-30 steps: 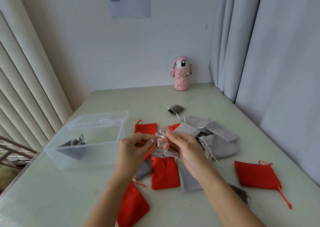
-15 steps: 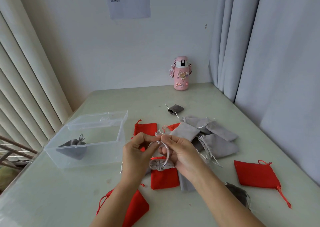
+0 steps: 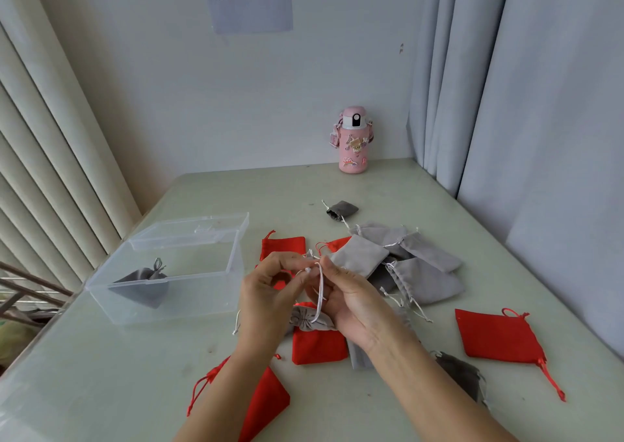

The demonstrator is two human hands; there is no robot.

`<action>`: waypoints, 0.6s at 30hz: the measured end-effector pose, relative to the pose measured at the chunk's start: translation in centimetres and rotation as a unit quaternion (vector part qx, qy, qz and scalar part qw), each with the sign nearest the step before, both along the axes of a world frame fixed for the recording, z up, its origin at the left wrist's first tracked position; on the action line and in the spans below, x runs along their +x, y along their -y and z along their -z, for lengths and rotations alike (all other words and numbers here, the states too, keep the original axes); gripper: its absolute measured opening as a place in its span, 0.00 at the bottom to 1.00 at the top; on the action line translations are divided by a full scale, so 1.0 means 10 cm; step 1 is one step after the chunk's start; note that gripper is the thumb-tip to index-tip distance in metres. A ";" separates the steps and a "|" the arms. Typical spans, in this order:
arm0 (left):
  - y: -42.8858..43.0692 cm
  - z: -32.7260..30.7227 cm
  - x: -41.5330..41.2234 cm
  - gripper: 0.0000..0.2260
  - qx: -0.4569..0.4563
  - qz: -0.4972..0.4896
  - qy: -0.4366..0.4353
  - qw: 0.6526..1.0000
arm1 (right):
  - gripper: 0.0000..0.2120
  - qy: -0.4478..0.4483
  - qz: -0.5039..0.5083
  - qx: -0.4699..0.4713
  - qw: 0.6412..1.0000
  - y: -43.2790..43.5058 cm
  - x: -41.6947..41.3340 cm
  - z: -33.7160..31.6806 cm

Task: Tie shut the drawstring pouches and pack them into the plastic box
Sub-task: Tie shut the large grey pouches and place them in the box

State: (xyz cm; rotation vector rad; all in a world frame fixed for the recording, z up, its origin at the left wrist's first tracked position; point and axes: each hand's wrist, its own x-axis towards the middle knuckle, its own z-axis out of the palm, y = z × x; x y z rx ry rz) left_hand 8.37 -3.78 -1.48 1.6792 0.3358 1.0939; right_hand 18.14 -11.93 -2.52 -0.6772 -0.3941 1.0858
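Both hands are raised just above the bench (image 3: pixel 135 391), close together. The left hand (image 3: pixel 266 296) pinches a white cord (image 3: pixel 320 284) between thumb and forefinger, its grip clamped on the cord. The right hand (image 3: pixel 354 301) pinches the same cord just beside the left fingertips, its grip likewise clamped. The cord loops down to a grey pouch (image 3: pixel 309 320) whose mouth is gathered tight. This pouch sits low between the palms, in front of a red pouch (image 3: pixel 319 345); whether the two touch I cannot tell. To the left stands the plastic box (image 3: pixel 196 299), lid open, with one tied pouch (image 3: pixel 140 284) inside. A grey heap (image 3: pixel 422 272) of pouches lies to the right, with scattered red ones (image 3: pixel 499 337) around it. A pink bottle (image 3: pixel 353 144) stands by the far wall.
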 end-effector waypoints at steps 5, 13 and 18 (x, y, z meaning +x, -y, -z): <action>0.03 -0.08 0.02 0.08 -0.227 0.123 0.059 0.964 | 0.24 -0.012 -0.028 0.024 0.999 0.01 -0.02 -0.02; -0.01 -0.12 0.00 0.17 -0.348 0.184 0.114 0.912 | 0.20 -0.067 0.054 0.073 0.994 0.04 0.16 -0.06; -0.02 -0.19 -0.04 0.11 -0.361 0.201 0.153 0.898 | 0.19 -0.087 0.024 0.075 0.993 0.12 0.15 -0.14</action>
